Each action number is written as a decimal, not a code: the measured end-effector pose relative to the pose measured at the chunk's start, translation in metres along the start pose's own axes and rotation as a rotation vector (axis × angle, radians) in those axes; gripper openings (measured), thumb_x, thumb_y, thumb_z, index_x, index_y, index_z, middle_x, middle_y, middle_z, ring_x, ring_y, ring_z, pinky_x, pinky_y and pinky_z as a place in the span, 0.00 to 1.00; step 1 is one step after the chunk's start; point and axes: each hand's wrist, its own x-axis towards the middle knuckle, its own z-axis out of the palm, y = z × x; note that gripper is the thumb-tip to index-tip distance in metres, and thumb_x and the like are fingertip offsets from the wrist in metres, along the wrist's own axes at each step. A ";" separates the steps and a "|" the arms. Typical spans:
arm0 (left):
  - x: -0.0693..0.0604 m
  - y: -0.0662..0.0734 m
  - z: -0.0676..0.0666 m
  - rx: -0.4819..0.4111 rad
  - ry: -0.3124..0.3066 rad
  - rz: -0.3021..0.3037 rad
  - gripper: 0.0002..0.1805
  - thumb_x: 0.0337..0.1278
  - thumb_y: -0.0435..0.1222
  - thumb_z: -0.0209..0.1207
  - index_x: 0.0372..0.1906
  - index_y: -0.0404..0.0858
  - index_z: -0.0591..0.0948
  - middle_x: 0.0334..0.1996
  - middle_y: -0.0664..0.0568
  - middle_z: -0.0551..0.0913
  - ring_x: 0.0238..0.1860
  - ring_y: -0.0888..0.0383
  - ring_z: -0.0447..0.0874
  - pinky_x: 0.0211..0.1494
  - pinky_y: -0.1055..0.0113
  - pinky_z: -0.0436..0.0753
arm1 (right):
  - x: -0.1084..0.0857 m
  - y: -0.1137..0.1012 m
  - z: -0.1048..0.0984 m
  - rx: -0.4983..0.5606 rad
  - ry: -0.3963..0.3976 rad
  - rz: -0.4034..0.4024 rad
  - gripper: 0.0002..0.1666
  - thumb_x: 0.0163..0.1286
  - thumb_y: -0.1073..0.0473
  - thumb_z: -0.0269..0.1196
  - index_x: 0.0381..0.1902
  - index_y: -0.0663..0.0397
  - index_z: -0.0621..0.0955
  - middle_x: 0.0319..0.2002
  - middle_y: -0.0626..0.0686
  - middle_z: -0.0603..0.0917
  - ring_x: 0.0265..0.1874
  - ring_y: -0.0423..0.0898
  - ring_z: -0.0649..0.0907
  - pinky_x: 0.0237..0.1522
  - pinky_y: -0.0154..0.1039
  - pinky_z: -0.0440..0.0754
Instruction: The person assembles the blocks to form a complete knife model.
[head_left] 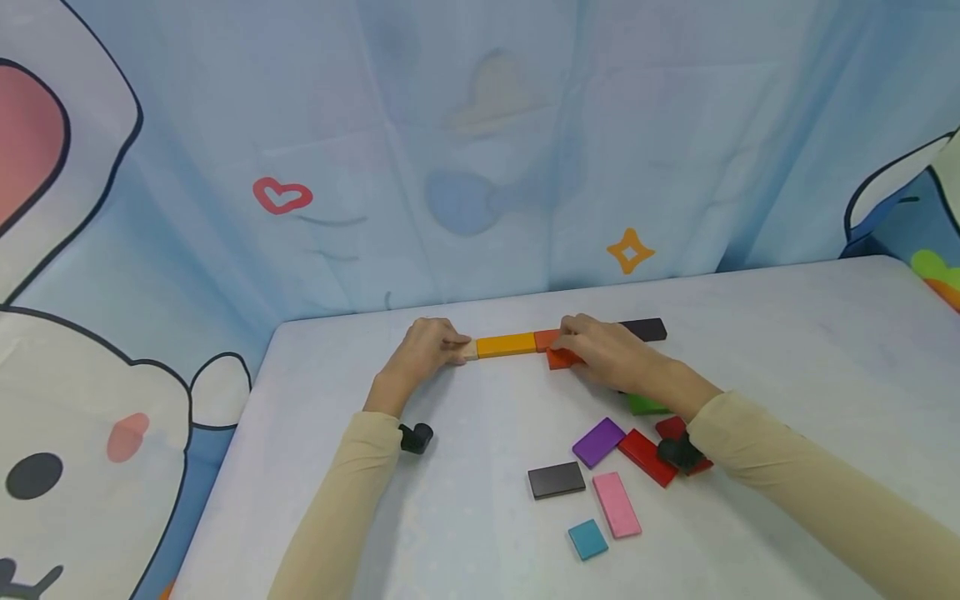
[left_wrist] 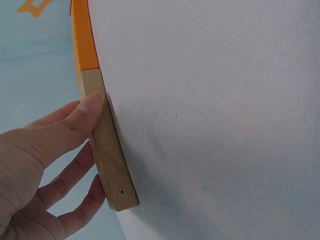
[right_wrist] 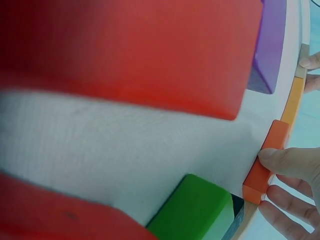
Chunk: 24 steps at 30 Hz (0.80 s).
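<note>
My left hand (head_left: 420,354) (left_wrist: 55,155) pinches a plain wooden block (head_left: 470,350) (left_wrist: 111,150) between thumb and fingers. End to end with it lies a yellow-orange block (head_left: 506,345) (left_wrist: 86,40) (right_wrist: 293,100), followed by an orange one (head_left: 545,337). With thumb and fingers, my right hand (head_left: 618,354) (right_wrist: 297,175) grips another orange block (head_left: 562,359) (right_wrist: 265,167), on the near side of the row; the hand hides part of it in the head view. Beyond the right hand, a black block (head_left: 645,329) shows at the row's right.
Nearer on the white table (head_left: 465,508) lie a green block (head_left: 647,405) (right_wrist: 195,210), a purple one (head_left: 598,442) (right_wrist: 270,45), red ones (head_left: 648,458), a dark grey one (head_left: 557,481), a pink one (head_left: 617,505) and a small blue one (head_left: 587,540). A printed curtain (head_left: 480,108) hangs behind.
</note>
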 end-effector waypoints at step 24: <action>0.001 0.000 -0.001 0.011 -0.005 0.001 0.21 0.56 0.34 0.74 0.56 0.36 0.89 0.47 0.47 0.89 0.50 0.52 0.86 0.57 0.63 0.85 | -0.032 -0.085 -0.003 0.229 -0.349 -0.302 0.17 0.69 0.50 0.74 0.53 0.46 0.88 0.47 0.44 0.82 0.46 0.38 0.77 0.53 0.35 0.82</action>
